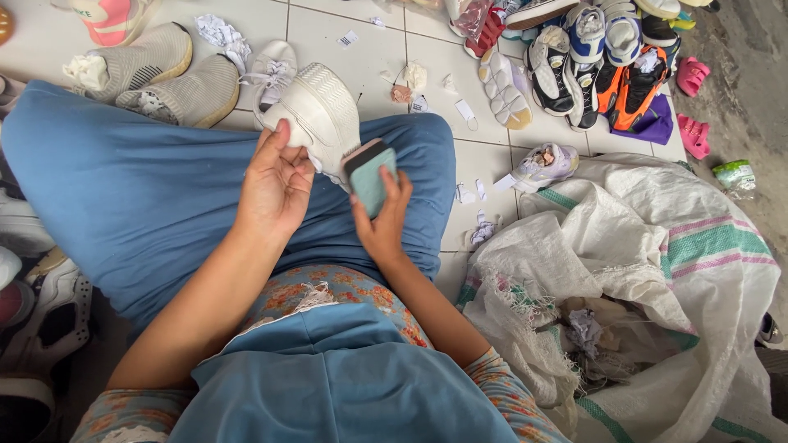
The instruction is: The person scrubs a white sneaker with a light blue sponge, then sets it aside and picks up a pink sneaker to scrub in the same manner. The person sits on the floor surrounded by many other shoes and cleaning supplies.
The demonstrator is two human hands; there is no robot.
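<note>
Gripping white shoe in left hand; right hand fingers closed round green-faced block; woven sack beside.

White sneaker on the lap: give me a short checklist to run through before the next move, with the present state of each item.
1. Left hand has a grip on the white mesh sneaker: ok, fingers lie on its heel end.
2. Right hand holds the small teal block with a pink edge: ok, clasped between thumb and fingers.
3. Block touches the sneaker: cannot tell, they sit close together.
4. Sneaker is supported: ok, it rests sole up on the blue-clad knee.
5. What the block is, sponge or eraser: cannot tell.
6. White woven sack within reach: ok, it lies open at the person's right.
</note>
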